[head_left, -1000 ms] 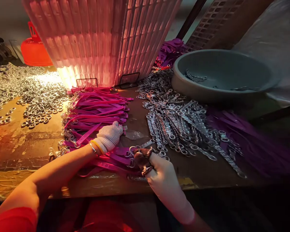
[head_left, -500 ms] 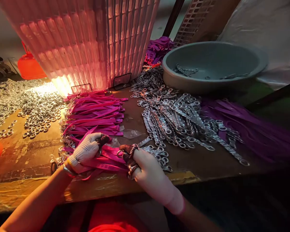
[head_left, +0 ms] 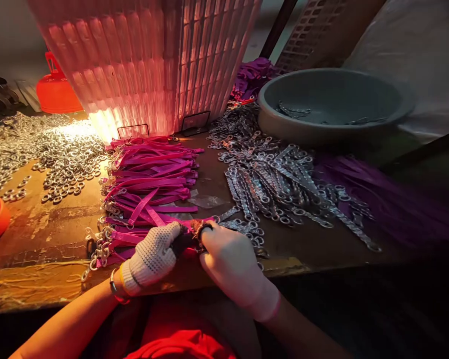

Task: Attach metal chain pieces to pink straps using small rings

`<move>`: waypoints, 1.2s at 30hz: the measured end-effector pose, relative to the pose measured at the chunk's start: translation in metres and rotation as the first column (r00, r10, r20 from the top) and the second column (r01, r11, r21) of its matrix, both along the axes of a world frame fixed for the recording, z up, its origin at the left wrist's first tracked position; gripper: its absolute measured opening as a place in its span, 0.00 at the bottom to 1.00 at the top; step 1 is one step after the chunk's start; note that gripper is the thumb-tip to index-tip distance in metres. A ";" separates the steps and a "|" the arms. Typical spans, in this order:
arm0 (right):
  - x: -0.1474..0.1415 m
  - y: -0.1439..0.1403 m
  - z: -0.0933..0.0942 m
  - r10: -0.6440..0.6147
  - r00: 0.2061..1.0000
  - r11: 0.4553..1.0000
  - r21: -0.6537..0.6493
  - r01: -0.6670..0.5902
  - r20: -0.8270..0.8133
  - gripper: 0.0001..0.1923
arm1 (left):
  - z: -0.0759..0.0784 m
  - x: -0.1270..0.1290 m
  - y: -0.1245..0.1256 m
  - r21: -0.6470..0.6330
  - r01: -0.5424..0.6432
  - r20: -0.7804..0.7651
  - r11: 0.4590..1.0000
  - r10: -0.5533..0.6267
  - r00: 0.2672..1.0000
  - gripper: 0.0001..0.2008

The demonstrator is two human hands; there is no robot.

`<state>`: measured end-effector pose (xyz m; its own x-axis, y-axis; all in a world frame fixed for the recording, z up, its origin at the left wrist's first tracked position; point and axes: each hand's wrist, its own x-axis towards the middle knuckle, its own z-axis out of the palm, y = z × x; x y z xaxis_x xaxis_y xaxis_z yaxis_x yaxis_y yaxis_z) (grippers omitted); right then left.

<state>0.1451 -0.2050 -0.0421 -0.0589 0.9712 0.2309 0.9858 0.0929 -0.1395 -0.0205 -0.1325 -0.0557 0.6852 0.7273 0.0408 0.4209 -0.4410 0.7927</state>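
Note:
My left hand (head_left: 152,255), in a dotted white glove with dark fingertips, is closed on a magenta strap at the near end of a row. Close against it, my right hand (head_left: 228,259) in a pale glove with worn dark fingertips is also closed on the strap. The gripped part is mostly hidden by the fingers. Beyond my hands lie many magenta straps (head_left: 159,172), with metal rings and hooks (head_left: 104,244) at their left ends. Right of them is a pile of braided, silvery pieces with ringed ends (head_left: 262,184).
A grey basin (head_left: 333,127) with a few metal pieces stands at the back right. Ribbed translucent panels (head_left: 134,65) rise behind the straps. Loose metal rings (head_left: 65,167), a red lamp (head_left: 58,94) and an orange bowl (head_left: 0,222) are left; purple straps (head_left: 381,199) lie right.
My left hand has moved right and down, closer to my right hand. The strap stretch between them has shortened, and the view has shifted slightly.

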 end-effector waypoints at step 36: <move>0.010 -0.005 -0.008 0.169 0.964 0.972 -0.194 -0.130 0.203 0.08 | -0.027 0.014 0.012 -0.324 0.102 0.101 0.940 -0.073 0.992 0.12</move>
